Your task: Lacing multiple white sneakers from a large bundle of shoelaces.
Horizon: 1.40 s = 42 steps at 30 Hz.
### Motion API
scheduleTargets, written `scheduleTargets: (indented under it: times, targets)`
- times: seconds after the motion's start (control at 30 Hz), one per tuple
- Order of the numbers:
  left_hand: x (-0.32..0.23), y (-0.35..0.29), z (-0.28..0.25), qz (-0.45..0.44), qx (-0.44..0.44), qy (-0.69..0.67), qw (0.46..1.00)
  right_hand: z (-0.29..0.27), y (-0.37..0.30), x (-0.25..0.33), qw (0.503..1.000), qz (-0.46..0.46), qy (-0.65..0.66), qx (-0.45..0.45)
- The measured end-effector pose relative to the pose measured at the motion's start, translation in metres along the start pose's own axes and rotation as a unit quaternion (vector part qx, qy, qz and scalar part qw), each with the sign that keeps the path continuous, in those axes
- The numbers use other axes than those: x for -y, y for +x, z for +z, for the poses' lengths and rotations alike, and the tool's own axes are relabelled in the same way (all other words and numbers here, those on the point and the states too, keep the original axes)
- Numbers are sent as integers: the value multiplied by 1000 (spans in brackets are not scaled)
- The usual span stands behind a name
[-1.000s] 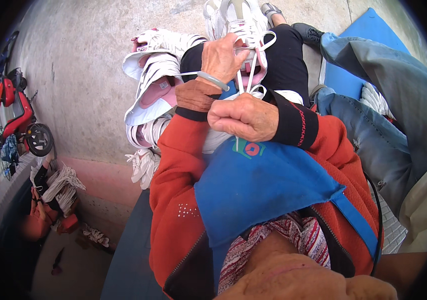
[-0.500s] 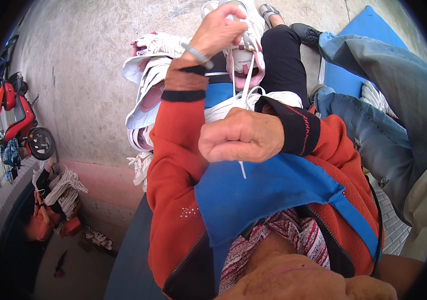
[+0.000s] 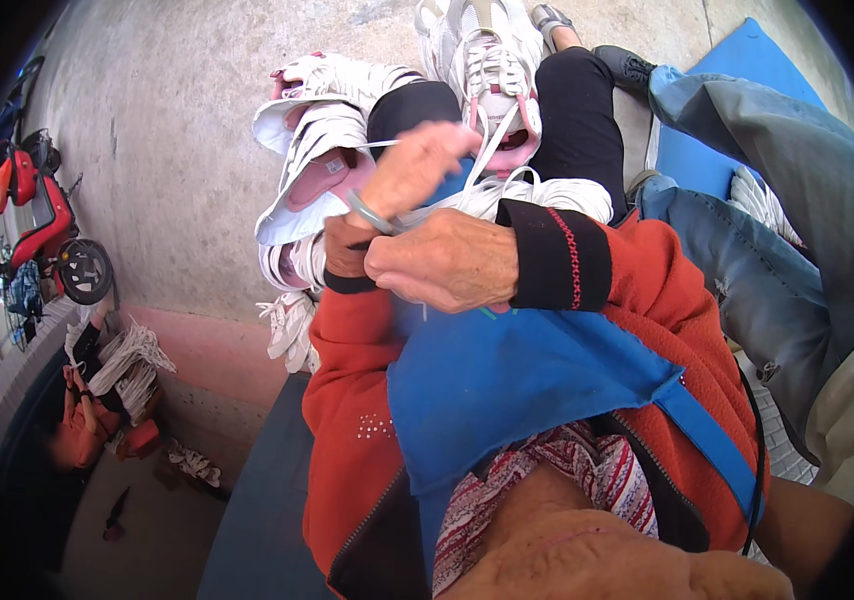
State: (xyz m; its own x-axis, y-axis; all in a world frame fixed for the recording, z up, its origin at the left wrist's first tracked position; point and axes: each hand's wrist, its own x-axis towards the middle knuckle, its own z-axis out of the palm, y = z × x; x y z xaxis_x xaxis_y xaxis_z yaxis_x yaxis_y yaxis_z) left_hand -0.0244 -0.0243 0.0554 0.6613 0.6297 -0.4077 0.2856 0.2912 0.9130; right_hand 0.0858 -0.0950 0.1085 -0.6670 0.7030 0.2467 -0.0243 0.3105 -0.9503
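Note:
A white and pink sneaker (image 3: 497, 85) lies at the top middle with its toe away from me. White shoelaces (image 3: 492, 140) run loose from its upper eyelets toward my hands. My right hand (image 3: 447, 262) is closed in a fist around a lace, over the blue apron (image 3: 517, 390); most of that lace is hidden in the fist. Just beyond it is my left hand (image 3: 417, 168), with a pale bangle on the wrist. It is smeared by motion near the shoe's collar, so its grip cannot be made out. The left wrist passes close beside the right fist.
Several white and pink shoes (image 3: 322, 175) are stacked at the left of my lap. A bundle of white laces (image 3: 572, 198) lies across my lap. Another person's jeans-clad legs (image 3: 747, 240) are close on the right, by a blue board (image 3: 747, 70). A red scooter (image 3: 37, 210) stands far left.
My left hand has come down from the sneaker's tongue toward me. My right fist has shifted left, nearer the left wrist. More of the sneaker's lacing now shows.

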Motion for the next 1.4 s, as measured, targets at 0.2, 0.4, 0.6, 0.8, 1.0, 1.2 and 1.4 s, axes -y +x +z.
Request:
scheduleTargets:
  times: [0.2, 0.4, 0.6, 0.8, 1.0, 1.2, 1.4]
  targets:
    - [26, -22, 42, -100, 35, -258, 960, -1, -4, -1, 997, -45, -55, -8]
    - [27, -35, 51, -9, -156, -309, 938, -39, -28, 0, 981, 9, -118, -157]
    - [37, -39, 68, 161, -266, 152, 938, -69, -64, -34, 924, 380, -34, -42]
    - [6, -49, 63, -45, -60, -251, 965, -38, -69, -71, 889, 362, 208, -188]
    - [20, -46, 67, -2, 32, -225, 974, -45, -68, -70, 771, 338, 488, -229]
    - [46, -44, -20, -2, -133, -287, 949, -112, -100, -63, 820, 391, 315, -273]
    - [22, -9, -33, 5, -136, -385, 913, -135, -107, -77, 736, 251, 556, -293]
